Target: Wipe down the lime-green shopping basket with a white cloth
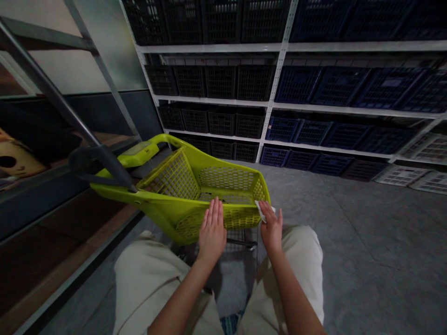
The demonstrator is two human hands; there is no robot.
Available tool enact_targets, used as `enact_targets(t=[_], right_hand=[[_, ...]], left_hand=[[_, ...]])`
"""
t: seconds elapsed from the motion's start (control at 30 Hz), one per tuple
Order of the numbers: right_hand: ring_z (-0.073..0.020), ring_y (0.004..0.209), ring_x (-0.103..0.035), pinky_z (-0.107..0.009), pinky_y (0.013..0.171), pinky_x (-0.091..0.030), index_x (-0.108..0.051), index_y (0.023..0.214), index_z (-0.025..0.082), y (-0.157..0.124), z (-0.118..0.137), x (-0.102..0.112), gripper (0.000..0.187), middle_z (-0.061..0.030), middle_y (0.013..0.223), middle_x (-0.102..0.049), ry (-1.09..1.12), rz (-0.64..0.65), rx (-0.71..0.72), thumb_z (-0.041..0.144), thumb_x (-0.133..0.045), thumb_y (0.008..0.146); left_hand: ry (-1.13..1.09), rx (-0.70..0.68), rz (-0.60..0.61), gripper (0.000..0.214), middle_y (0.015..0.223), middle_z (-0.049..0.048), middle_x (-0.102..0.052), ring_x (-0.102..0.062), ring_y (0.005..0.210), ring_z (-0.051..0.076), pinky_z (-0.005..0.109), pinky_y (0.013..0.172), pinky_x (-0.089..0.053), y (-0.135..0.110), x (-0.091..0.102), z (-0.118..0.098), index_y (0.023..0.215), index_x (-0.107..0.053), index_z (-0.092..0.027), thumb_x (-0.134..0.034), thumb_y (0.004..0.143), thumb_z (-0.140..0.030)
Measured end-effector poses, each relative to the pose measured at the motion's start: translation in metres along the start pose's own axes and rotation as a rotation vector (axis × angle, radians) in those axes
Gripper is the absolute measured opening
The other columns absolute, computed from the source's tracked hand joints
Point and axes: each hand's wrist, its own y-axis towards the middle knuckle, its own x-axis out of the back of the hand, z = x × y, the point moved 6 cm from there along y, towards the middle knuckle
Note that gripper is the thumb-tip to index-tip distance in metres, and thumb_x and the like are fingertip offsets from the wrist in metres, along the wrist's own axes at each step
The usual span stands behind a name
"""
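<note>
Pointing right, the green cart [185,208] stands; long axis sideways.

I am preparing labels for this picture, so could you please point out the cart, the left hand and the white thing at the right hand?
Cart [161,210]: head view, on its near side wall.
Left hand [213,233]: head view, on its back.
White thing [260,213]: head view, on its uncovered part.

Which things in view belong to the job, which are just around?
Likely job: green cart; white cloth or tissue under the right hand; left hand at the cart's near side.
Around: black crates; blue crates; white shelving; metal frame at left.
</note>
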Motion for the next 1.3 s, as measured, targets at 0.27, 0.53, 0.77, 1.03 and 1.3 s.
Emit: enact_targets(t=[0.27, 0.53, 0.77, 1.03, 1.3], right_hand=[[-0.0212, 0.137, -0.049, -0.053, 0.121, -0.018, -0.056, 0.136, 0.02, 0.005, 0.034, -0.013, 0.068, -0.0085, 0.139, -0.061, -0.026, -0.064, -0.107, -0.001, -0.039, 0.073], [-0.0145, 0.138, -0.047, -0.041, 0.125, -0.007, -0.054, 0.138, 0.02, 0.021, 0.129, -0.044, 0.072, -0.0036, 0.143, -0.058, 0.115, 0.159, 0.164, -0.005, -0.039, 0.072], [-0.0136, 0.138, -0.047, -0.046, 0.124, -0.008, -0.049, 0.142, 0.027, 0.006, 0.039, -0.009, 0.082, -0.0013, 0.144, -0.057, -0.009, 0.036, 0.121, -0.005, -0.039, 0.067], [-0.0221, 0.134, -0.052, -0.052, 0.116, -0.029, -0.06, 0.132, 0.019, 0.001, -0.004, 0.0, 0.064, -0.0103, 0.136, -0.063, 0.007, -0.076, -0.171, 0.002, -0.038, 0.074], [-0.0178, 0.136, -0.05, -0.042, 0.122, -0.02, -0.059, 0.134, 0.018, 0.022, 0.125, -0.05, 0.061, -0.0076, 0.138, -0.062, 0.126, 0.118, 0.092, 0.0, -0.043, 0.077]], left_hand=[[0.005, 0.016, -0.001, 0.089, 0.165, 0.0169, -0.012, -0.009, 0.153, 0.027, 0.045, 0.123, -0.023, 0.0, 0.0, -0.002, 0.157, -0.003, -0.005, -0.048, 0.08, -0.01], [0.061, 0.038, -0.017, 0.075, 0.163, 0.0144, -0.02, -0.015, 0.152, 0.023, 0.042, 0.121, -0.027, 0.0, -0.007, 0.006, 0.158, -0.002, -0.009, -0.035, 0.091, -0.01], [0.014, 0.013, 0.017, 0.088, 0.165, 0.0155, -0.013, -0.01, 0.153, 0.026, 0.044, 0.122, -0.024, 0.0, -0.001, 0.002, 0.157, -0.005, -0.006, -0.047, 0.08, -0.011], [0.011, 0.006, 0.014, 0.088, 0.165, 0.0167, -0.012, -0.009, 0.153, 0.027, 0.045, 0.123, -0.023, -0.001, 0.0, -0.001, 0.156, -0.007, -0.003, -0.049, 0.08, -0.012], [0.024, 0.041, -0.035, 0.077, 0.164, 0.0142, -0.017, -0.015, 0.152, 0.023, 0.043, 0.121, -0.027, -0.001, -0.01, 0.005, 0.158, 0.002, -0.011, -0.036, 0.09, -0.011]])
